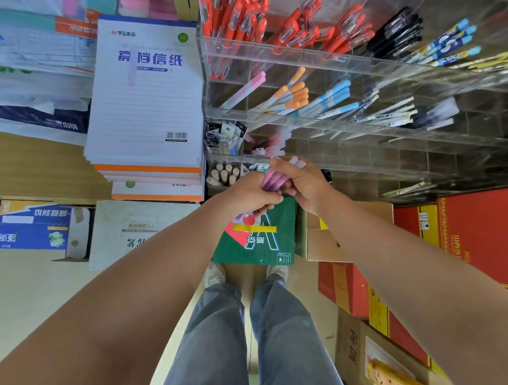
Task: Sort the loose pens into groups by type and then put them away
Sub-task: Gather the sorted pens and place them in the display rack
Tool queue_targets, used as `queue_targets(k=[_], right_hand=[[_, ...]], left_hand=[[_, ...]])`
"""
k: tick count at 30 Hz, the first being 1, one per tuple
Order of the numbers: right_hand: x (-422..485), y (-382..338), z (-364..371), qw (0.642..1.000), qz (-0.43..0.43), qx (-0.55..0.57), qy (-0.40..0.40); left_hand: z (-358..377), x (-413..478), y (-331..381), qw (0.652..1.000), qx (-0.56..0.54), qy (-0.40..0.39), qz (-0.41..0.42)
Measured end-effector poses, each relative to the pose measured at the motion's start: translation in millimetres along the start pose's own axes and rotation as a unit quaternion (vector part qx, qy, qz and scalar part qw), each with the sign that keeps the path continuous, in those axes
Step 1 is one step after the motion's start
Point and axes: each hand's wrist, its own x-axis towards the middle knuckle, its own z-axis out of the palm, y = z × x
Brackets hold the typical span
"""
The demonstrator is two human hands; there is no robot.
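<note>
Should the fingers of the left hand slacken while the right hand tugs, the purple pens would likely slip and drop onto the green box below the clear rack. Both hands' fingers are curled tight round the bundle, whose caps poke up just before the rack's front row.

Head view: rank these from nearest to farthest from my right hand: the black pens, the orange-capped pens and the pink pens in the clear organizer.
Measured from the right hand, which grips the purple pens:
1. Pink pens, in the compartment just beyond the hand.
2. Orange-capped pens, one row further back.
3. Black pens, in the back row, off to the right.
</note>
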Motion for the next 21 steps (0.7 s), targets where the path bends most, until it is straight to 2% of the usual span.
queue_targets(k=[8, 11, 15, 18, 21], right_hand=[[3, -15, -7, 0.999, -0.038, 0.013, 0.033], [7, -19, -13, 0.995, -0.058, 0.019, 0.078], [10, -29, -20, 0.979, -0.075, 0.076, 0.175], [13, -36, -18, 0.963, -0.074, 0.133, 0.22], [18, -40, -12, 0.955, -0.095, 0.135, 0.247]], left_hand=[[-7, 6, 9, 0.992, 0.108, 0.057, 0.03], [-14, 7, 8, 0.966, 0.22, 0.128, 0.041], [-18, 10, -1, 0.943, 0.253, 0.21, 0.056], [-16, 13, -3, 0.92, 0.303, 0.239, 0.066], [-15, 13, -4, 0.909, 0.321, 0.255, 0.067]])
